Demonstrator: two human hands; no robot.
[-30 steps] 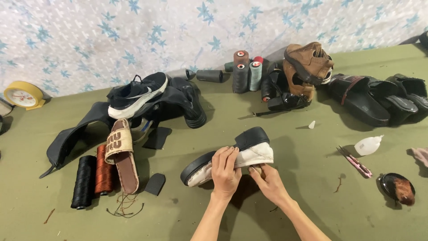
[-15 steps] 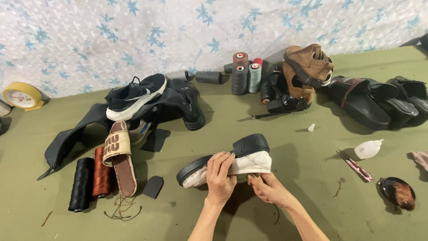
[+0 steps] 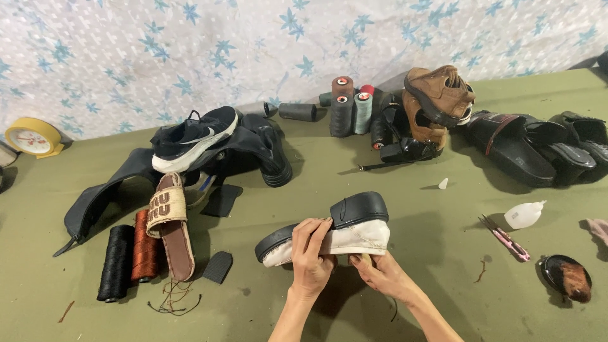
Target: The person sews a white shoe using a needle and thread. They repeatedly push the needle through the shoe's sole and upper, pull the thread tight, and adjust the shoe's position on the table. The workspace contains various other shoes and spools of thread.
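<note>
Head view: two hands grip a black-and-white shoe low over a green desk.

Largest is the olive desk against a star-patterned wall. Black boots and a sneaker pile at the left, dark sandals at the right, thread spools behind. Centre front, the shoe lies on its side, nothing blocking it. The left hand clamps over its middle; the right hand pinches its lower edge. Small scissors lie well apart.
</note>
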